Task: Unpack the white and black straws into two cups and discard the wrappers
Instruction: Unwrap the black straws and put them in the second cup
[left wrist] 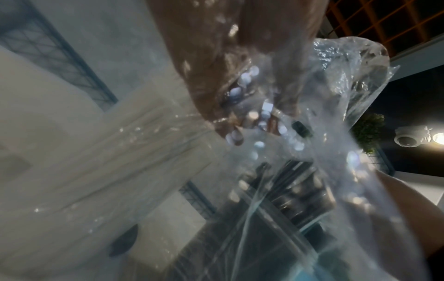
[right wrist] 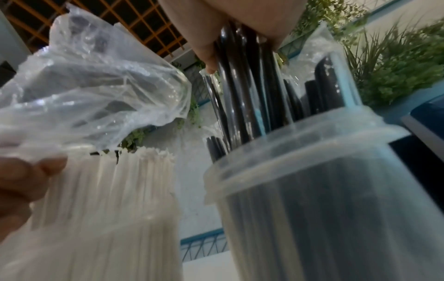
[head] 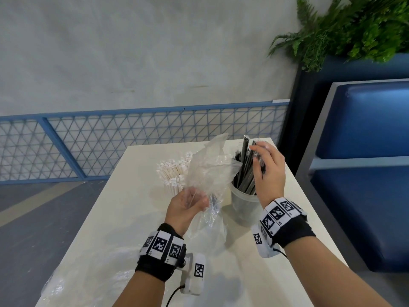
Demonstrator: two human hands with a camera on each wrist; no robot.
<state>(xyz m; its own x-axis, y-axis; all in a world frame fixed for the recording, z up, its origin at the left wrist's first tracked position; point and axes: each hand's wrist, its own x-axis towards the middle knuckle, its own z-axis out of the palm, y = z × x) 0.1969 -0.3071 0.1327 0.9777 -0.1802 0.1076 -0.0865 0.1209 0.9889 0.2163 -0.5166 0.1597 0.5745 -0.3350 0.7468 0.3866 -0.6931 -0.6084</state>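
Black straws [head: 247, 169] stand in the clear cup [head: 243, 202], right hand [head: 269, 171] fingers curled round their tops. Left hand [head: 188, 204] pinches the crumpled clear wrapper [head: 208, 167] just left of that cup, white straws [head: 174, 173] behind it.

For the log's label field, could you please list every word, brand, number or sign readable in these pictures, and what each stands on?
No words, brands or numbers can be read.
Left wristband: black-and-white square code markers, with tiny characters beneath, too small to read.
Right wristband: the same markers, tiny print unreadable.
Clear wrapper, cup of black straws, white straws: no print visible.
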